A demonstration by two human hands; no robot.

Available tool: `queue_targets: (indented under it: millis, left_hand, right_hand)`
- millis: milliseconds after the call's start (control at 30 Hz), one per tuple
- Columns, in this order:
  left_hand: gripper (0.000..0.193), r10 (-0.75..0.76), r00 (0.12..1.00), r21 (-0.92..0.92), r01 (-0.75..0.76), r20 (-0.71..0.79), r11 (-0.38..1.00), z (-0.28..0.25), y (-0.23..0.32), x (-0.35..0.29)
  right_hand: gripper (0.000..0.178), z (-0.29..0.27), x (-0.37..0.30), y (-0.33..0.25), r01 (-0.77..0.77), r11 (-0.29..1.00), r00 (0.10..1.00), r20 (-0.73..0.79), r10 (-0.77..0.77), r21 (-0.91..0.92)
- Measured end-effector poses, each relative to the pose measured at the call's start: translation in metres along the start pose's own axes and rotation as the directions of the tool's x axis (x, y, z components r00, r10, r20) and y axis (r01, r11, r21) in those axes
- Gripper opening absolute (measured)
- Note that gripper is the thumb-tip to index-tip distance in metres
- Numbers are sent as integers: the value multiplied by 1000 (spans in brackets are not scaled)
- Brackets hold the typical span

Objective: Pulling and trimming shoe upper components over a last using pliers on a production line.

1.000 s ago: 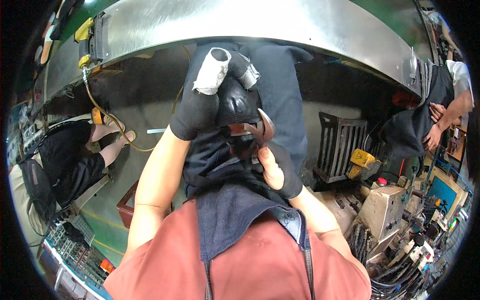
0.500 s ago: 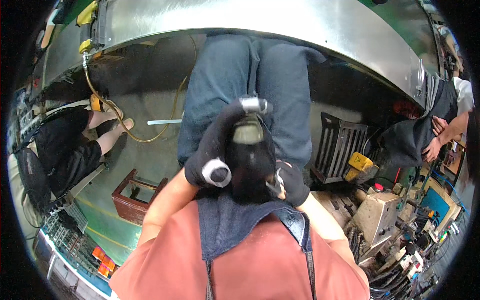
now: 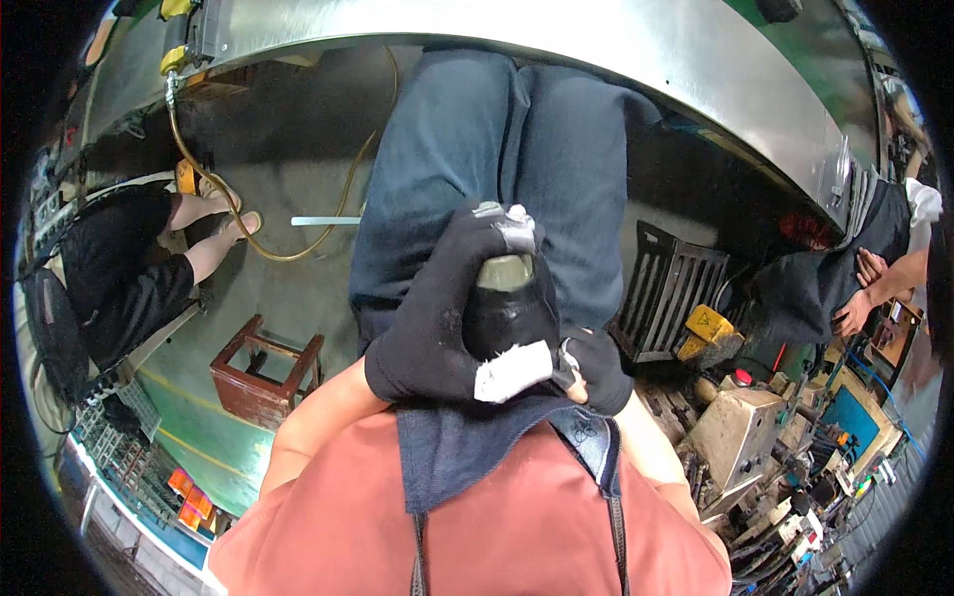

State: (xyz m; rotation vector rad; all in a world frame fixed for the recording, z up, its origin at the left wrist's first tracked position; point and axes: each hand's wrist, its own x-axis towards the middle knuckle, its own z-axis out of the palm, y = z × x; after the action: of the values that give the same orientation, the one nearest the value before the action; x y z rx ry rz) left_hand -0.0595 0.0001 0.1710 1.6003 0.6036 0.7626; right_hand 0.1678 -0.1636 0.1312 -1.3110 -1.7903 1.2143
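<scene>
In front of my chest I hold a dark, rounded, glossy black object [image 3: 502,323] with a pale greenish-grey end; its exact kind cannot be made out. My left hand [image 3: 432,313], in a black glove with white tape on its fingertips, is closed around it from the left. The taped fingers reach over the far end and the taped thumb lies across the near side. Against its right side is my right hand [image 3: 594,370], also black-gloved, with fingers bent together and a bare fingertip showing. Whatever sits in those fingers is hidden. A denim apron [image 3: 457,452] lies just below.
A metal bench [image 3: 556,35] spans the far side, with a yellow-and-black tool [image 3: 177,40] and hose [image 3: 184,179] at left. A brown stool frame [image 3: 263,382] stands left, a black slatted crate [image 3: 671,293] and machinery [image 3: 745,437] right. Other people sit on both sides.
My left thumb has swung in to the right and now presses on the object's near side, where before it stood off. The far-end fingers stay on it. My right hand has barely moved.
</scene>
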Motion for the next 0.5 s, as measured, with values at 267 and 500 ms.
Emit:
queue_targets:
  millis: [267,500]
  left_hand:
    - [101,232,958,147,-209,-166,967,9,-8,-20]
    - [64,233,934,565,-41,-272,824,29,-11,-53]
  right_hand:
    - [29,-31,10,-6,-28,1000,995,98,28,-7]
    - [32,-30,-1,-1,1,994,997,81,8,-113]
